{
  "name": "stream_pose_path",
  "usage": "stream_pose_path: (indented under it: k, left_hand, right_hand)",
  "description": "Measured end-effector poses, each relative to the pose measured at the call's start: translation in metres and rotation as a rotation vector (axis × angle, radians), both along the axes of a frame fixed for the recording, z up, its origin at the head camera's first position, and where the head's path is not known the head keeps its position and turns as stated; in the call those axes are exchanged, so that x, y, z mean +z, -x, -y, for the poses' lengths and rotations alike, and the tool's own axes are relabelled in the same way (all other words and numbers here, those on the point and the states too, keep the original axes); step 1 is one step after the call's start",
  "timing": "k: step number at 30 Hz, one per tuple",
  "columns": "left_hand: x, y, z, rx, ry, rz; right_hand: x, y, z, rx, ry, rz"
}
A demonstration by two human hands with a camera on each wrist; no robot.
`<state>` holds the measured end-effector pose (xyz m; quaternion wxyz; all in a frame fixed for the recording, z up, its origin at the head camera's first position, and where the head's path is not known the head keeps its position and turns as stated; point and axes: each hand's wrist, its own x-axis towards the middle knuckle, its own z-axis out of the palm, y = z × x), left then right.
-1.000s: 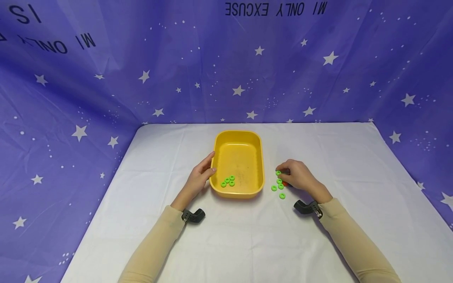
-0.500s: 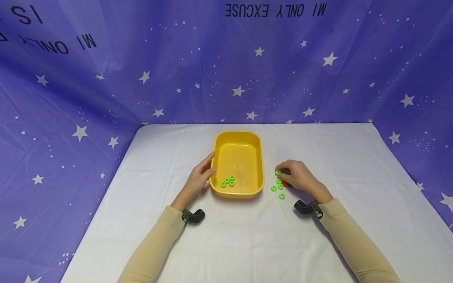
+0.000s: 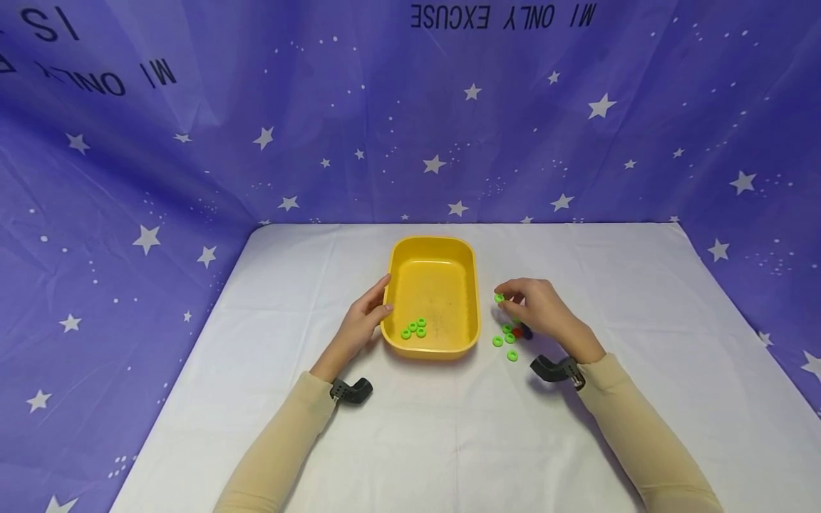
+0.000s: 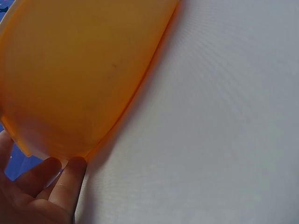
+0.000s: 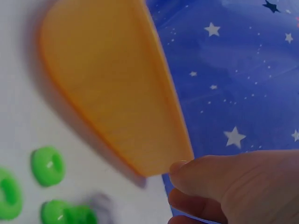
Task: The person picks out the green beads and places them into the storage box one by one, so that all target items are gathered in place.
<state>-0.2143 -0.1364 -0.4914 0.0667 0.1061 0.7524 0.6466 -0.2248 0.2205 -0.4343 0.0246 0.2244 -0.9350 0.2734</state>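
Loose green rings (image 3: 509, 338), red piece (image 3: 517, 333) and dark piece (image 3: 527, 333) were strewn nearside of right hand (image 3: 540, 306), single ring (image 3: 499, 298) pinched by it. Yellow tray (image 3: 436, 285), gripped by left hand (image 3: 358, 324), was interposed between hands. White cloth (image 3: 449, 427) was exposed around both, bounded beyond by starry curtain (image 3: 385, 185).

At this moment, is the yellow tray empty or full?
Neither: the yellow tray holds four green rings; most of its floor shows bare.

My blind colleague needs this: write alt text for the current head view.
A person's right hand pinches a green ring beside a yellow tub; the left hand holds its side. Four green rings lie inside, more on the white cloth.
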Motion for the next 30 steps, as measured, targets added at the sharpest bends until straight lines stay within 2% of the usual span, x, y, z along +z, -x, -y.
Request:
stream_pose_path:
  k: [10, 19, 30]
  left_hand:
    - [0.0, 0.0, 0.0, -0.011, 0.003, 0.005]
    - [-0.001, 0.001, 0.0, -0.004, 0.01, -0.003]
    - [-0.002, 0.001, 0.001, -0.008, -0.003, -0.003]
  right_hand:
    - [0.017, 0.005, 0.02, 0.04, 0.019, -0.041]
    - [0.03, 0.004, 0.051, 0.101, 0.03, -0.025]
    - [0.028, 0.006, 0.086, 0.159, 0.035, 0.019]
